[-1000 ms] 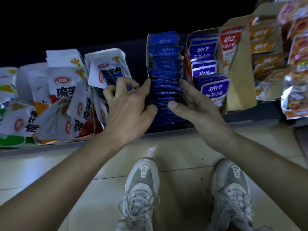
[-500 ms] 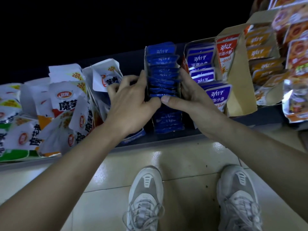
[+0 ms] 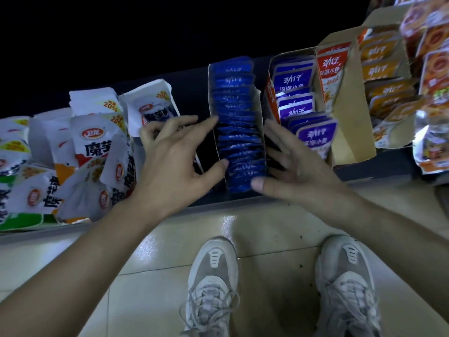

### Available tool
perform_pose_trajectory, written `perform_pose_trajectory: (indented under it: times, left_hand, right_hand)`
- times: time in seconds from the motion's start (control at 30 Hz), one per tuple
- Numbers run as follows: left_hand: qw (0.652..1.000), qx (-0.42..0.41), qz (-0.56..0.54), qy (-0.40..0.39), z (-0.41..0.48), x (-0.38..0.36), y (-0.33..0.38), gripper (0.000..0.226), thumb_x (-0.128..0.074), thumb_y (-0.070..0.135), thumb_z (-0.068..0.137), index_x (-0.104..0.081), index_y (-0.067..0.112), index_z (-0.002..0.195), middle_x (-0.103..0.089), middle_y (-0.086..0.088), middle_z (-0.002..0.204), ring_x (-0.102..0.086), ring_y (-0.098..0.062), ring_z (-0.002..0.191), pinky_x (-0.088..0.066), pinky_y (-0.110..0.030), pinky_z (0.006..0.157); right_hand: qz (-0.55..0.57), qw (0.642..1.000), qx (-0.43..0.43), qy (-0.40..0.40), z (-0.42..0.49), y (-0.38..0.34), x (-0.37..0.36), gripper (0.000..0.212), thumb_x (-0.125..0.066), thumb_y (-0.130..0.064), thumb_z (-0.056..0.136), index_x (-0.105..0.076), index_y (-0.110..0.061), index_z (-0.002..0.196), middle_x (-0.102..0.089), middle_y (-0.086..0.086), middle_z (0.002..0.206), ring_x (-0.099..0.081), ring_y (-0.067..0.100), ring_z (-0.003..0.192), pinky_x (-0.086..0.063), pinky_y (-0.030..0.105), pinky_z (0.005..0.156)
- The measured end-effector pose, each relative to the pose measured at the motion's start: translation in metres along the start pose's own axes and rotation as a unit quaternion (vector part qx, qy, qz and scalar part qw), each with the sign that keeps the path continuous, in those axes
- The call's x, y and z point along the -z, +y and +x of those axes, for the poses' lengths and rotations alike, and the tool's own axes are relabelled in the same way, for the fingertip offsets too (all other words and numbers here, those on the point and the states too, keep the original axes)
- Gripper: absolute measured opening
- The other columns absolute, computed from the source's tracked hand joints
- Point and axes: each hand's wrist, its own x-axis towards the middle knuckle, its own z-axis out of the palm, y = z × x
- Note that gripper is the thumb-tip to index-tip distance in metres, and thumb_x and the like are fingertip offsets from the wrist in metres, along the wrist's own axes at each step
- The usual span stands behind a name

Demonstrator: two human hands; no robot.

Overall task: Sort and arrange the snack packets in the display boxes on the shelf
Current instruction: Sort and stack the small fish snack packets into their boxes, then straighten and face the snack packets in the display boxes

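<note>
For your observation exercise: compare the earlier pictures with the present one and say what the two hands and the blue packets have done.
Both hands have eased apart: the left hand and right hand no longer pinch the blue packets with thumbs together, and now rest open against the narrow box's sides. The blue row stays upright; the purple packets and white packets are unchanged.

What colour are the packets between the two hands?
Dark blue packets, clearest in the head view.

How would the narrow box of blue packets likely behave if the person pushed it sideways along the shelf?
The blue packet box looks like thin card, so its walls would probably flex. It is tall and narrow, so it may tip. The packets stand tightly packed and would likely move together.
</note>
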Motion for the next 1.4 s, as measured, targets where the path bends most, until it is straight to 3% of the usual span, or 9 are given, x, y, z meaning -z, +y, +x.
perform_pose_trajectory:
  times: [0.13,0.27,0.47,0.57,0.67,0.77,0.9,1.1,1.4]
  left_hand:
    - [0.995,-0.034,0.03,0.093,-0.014,-0.009,0.006,0.03,-0.07,0.052,0.09,-0.077,0.024,0.1,-0.075,0.012,0.102,-0.062,-0.018,0.118,-0.027,-0.044,0.098]
    - [0.994,-0.011,0.013,0.105,-0.011,-0.017,0.011,0.032,-0.071,0.056,0.088,-0.079,0.025,0.088,-0.074,0.014,0.087,-0.063,-0.017,0.107,-0.03,-0.048,0.093]
    - [0.988,0.034,0.0,0.152,-0.006,-0.026,0.018,0.032,-0.071,0.05,0.09,-0.077,0.025,0.072,-0.067,0.015,0.066,-0.062,-0.014,0.09,-0.031,-0.044,0.089]
    - [0.988,0.033,-0.002,0.148,-0.006,-0.026,0.02,0.03,-0.072,0.05,0.091,-0.078,0.027,0.073,-0.066,0.015,0.066,-0.061,-0.012,0.086,-0.029,-0.04,0.09]
    - [0.992,0.007,-0.002,0.123,-0.012,-0.019,0.019,0.025,-0.068,0.049,0.094,-0.081,0.027,0.089,-0.075,0.014,0.084,-0.063,-0.012,0.099,-0.028,-0.04,0.093]
    - [0.991,-0.041,0.007,0.128,-0.031,-0.006,0.021,0.024,-0.069,0.038,0.096,-0.078,0.02,0.11,-0.073,0.008,0.118,-0.062,-0.016,0.121,-0.031,-0.043,0.098]
    - [0.982,-0.06,0.041,0.172,-0.072,0.007,0.024,0.02,-0.073,0.025,0.092,-0.078,0.015,0.109,-0.07,0.002,0.123,-0.064,-0.025,0.117,-0.041,-0.046,0.09]
    - [0.988,0.013,0.1,0.114,-0.111,-0.004,0.008,0.029,-0.07,0.024,0.094,-0.074,0.011,0.119,-0.068,-0.008,0.127,-0.06,-0.037,0.117,-0.048,-0.049,0.087]
    - [0.98,0.018,0.187,0.072,-0.121,-0.019,0.0,0.025,-0.066,0.026,0.091,-0.076,0.017,0.113,-0.068,0.0,0.126,-0.04,-0.03,0.135,-0.031,-0.046,0.105]
  right_hand:
    - [-0.097,0.994,0.013,0.041,-0.024,0.021,-0.008,0.089,-0.084,-0.013,0.077,-0.037,-0.038,0.148,-0.044,-0.025,0.146,-0.044,0.0,0.135,-0.042,0.039,0.112]
    - [-0.118,0.982,0.06,0.136,-0.017,0.026,-0.015,0.067,-0.082,-0.01,0.08,-0.05,-0.024,0.137,-0.058,-0.009,0.135,-0.058,0.008,0.122,-0.051,0.042,0.102]
    - [-0.203,0.948,0.083,0.229,-0.003,0.022,-0.028,0.06,-0.086,-0.024,0.076,-0.055,-0.025,0.127,-0.063,-0.014,0.119,-0.064,0.003,0.101,-0.059,0.039,0.084]
    - [-0.267,0.931,0.094,0.229,-0.002,0.022,-0.028,0.061,-0.084,-0.03,0.078,-0.051,-0.024,0.129,-0.061,-0.013,0.12,-0.064,0.004,0.1,-0.058,0.04,0.084]
    - [-0.316,0.917,0.123,0.211,-0.009,0.024,-0.027,0.069,-0.082,-0.027,0.08,-0.048,-0.017,0.138,-0.054,-0.001,0.137,-0.056,0.013,0.12,-0.052,0.042,0.097]
    - [-0.443,0.846,0.227,0.193,-0.016,0.024,-0.03,0.069,-0.081,-0.023,0.079,-0.05,-0.006,0.138,-0.044,0.014,0.146,-0.045,0.032,0.131,-0.039,0.044,0.11]
    - [-0.524,0.77,0.331,0.152,-0.015,0.018,-0.044,0.045,-0.078,-0.024,0.082,-0.067,-0.006,0.122,-0.057,0.016,0.138,-0.049,0.038,0.127,-0.04,0.052,0.104]
    - [-0.66,0.691,0.292,0.05,0.007,0.019,-0.053,0.039,-0.069,-0.031,0.086,-0.067,-0.014,0.121,-0.056,0.007,0.143,-0.041,0.036,0.138,-0.028,0.057,0.109]
    - [-0.73,0.611,0.297,0.077,0.019,0.017,-0.038,0.01,-0.071,-0.017,0.088,-0.072,-0.019,0.098,-0.065,0.001,0.129,-0.045,0.037,0.125,-0.03,0.051,0.099]
